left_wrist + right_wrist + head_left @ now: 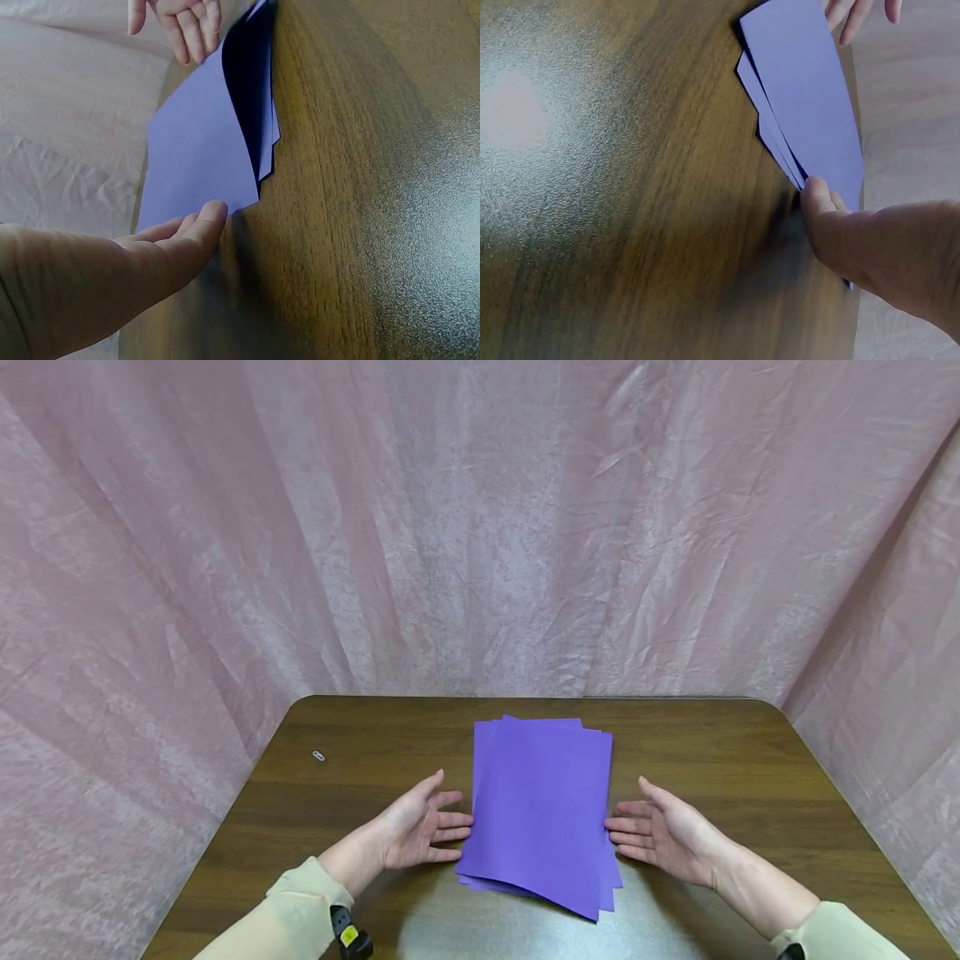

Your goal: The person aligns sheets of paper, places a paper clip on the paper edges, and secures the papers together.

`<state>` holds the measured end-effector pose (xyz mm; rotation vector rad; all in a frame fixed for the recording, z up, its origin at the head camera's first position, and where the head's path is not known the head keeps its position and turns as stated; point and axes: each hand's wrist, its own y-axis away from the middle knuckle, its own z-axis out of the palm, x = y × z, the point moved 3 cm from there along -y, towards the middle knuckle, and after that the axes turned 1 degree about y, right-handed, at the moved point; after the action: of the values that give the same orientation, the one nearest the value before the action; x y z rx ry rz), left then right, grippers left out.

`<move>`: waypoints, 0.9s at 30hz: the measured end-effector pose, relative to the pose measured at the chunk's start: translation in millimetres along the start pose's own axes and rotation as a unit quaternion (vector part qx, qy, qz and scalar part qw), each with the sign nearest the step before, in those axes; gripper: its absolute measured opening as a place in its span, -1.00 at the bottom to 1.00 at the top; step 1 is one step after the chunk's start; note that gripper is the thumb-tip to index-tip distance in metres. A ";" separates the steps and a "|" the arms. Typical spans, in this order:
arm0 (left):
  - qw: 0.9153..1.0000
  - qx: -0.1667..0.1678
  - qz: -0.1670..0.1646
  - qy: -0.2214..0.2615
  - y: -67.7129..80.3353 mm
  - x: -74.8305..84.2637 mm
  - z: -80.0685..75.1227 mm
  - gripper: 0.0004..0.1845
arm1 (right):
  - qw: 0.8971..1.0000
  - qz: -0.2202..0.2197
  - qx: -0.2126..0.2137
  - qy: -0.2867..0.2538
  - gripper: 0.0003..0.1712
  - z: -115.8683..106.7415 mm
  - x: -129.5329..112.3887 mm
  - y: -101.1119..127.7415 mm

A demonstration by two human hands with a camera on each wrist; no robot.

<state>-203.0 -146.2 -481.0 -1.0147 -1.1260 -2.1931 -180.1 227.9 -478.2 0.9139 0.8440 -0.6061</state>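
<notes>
Several purple paper sheets (540, 810) lie in an uneven, slightly fanned stack at the middle of the table. The top sheet's near edge bows upward, leaving a dark gap beneath it in the left wrist view. My left hand (420, 827) is at the stack's left side, fingers extended and fingertips at the paper's edge. On the opposite side, my right hand (671, 839) has its fingers straight, with the tips at the right edge of the sheets. Both palms face inward, thumbs up. Neither hand grips anything.
A small paper clip (318, 756) lies at the far left of the brown wooden table (750, 777). Pink curtains (480, 527) hang behind the table and along both sides. Light glares off the near part of the tabletop.
</notes>
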 end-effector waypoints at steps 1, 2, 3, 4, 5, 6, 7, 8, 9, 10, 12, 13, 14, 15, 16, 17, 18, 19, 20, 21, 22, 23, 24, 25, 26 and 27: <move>1.000 -0.001 0.000 -0.001 0.0 -0.1 0.0 -0.09 | 1.000 0.000 0.001 0.001 0.11 0.6 -0.7 0.2; 1.000 -0.001 0.000 -0.002 -0.1 0.0 0.0 -0.09 | 1.000 -0.001 0.003 0.004 0.10 1.0 -1.4 0.4; 1.000 -0.001 0.000 -0.003 0.0 0.2 0.1 -0.09 | 1.000 -0.003 0.004 0.009 0.10 1.0 -2.3 0.5; 1.000 -0.002 0.001 -0.005 0.0 0.4 0.1 -0.09 | 1.000 -0.004 0.006 0.011 0.10 1.3 -3.2 0.8; 1.000 -0.002 0.001 -0.007 0.0 0.7 0.2 -0.09 | 1.000 -0.005 0.007 0.015 0.11 1.2 -4.2 1.1; 1.000 -0.003 0.002 -0.009 -0.1 1.0 0.2 -0.09 | 1.000 -0.005 0.010 0.016 0.10 1.3 -4.8 1.5; 1.000 -0.003 0.002 -0.010 -0.2 1.4 0.2 -0.09 | 1.000 -0.005 0.011 0.016 0.10 1.5 -5.5 2.1; 1.000 -0.004 0.002 -0.012 -0.3 1.7 0.2 -0.09 | 1.000 -0.004 0.011 0.014 0.10 1.4 -5.8 2.4; 1.000 -0.004 0.002 -0.012 -0.4 2.2 0.4 -0.09 | 1.000 -0.002 0.009 0.010 0.10 1.6 -6.0 2.8; 1.000 -0.005 0.002 -0.013 -0.6 2.5 0.6 -0.09 | 1.000 0.000 0.009 0.003 0.10 1.8 -5.9 3.2; 1.000 -0.007 0.001 -0.014 -1.0 3.0 1.0 -0.09 | 1.000 0.003 0.005 -0.011 0.10 2.2 -5.5 3.6; 1.000 -0.008 0.001 -0.015 -1.1 3.3 1.2 -0.09 | 1.000 0.004 0.002 -0.018 0.10 2.3 -5.3 3.7; 1.000 -0.009 0.000 -0.015 -1.2 3.5 1.3 -0.09 | 1.000 0.003 0.001 -0.026 0.10 2.3 -4.8 3.5; 1.000 -0.009 -0.001 -0.016 -1.2 3.8 1.6 -0.09 | 0.999 0.003 0.000 -0.033 0.10 2.3 -4.4 3.6; 1.000 -0.009 -0.002 -0.018 -1.2 3.9 1.7 -0.09 | 0.999 0.003 0.000 -0.039 0.09 2.0 -3.7 3.4; 1.000 -0.009 -0.002 -0.018 -1.2 3.9 1.7 -0.09 | 0.999 0.002 -0.001 -0.045 0.08 1.9 -3.2 3.4; 1.000 -0.008 -0.003 -0.018 -1.3 3.8 1.5 -0.09 | 0.999 0.002 0.001 -0.051 0.07 1.6 -2.5 3.2; 1.000 -0.008 -0.004 -0.018 -1.3 3.7 1.4 -0.09 | 0.998 0.003 0.001 -0.057 0.06 1.5 -2.0 3.2; 1.000 -0.008 -0.004 -0.018 -1.3 3.7 1.3 -0.09 | 0.998 0.004 0.002 -0.063 0.06 1.3 -1.3 2.9; 1.000 -0.007 -0.004 -0.018 -1.4 3.6 1.1 -0.09 | 0.998 0.005 0.002 -0.066 0.05 1.2 -0.7 2.6; 1.000 -0.007 -0.005 -0.019 -1.5 3.4 0.9 -0.08 | 0.998 0.006 0.004 -0.068 0.05 1.3 -0.1 2.1; 1.000 -0.007 -0.005 -0.019 -1.7 3.3 0.7 -0.08 | 0.998 0.006 0.006 -0.069 0.05 1.5 0.2 1.7; 1.000 -0.008 -0.005 -0.019 -1.8 3.2 0.6 -0.08 | 0.998 0.007 0.010 -0.069 0.06 1.7 0.5 1.1; 1.000 -0.007 -0.005 -0.019 -1.9 3.2 0.5 -0.08 | 0.998 0.007 0.012 -0.067 0.07 1.8 0.7 0.0; 1.000 -0.007 -0.005 -0.019 -1.9 3.0 0.4 -0.08 | 0.998 0.007 0.017 -0.063 0.08 1.9 1.1 -0.9; 1.000 -0.007 -0.006 -0.019 -2.0 2.9 0.4 -0.09 | 0.998 0.008 0.022 -0.057 0.08 2.0 1.5 -1.7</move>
<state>-205.9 -145.0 -479.6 -1.0633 -1.1374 -2.2027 -179.9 225.2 -479.5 0.9166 0.7235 -0.6594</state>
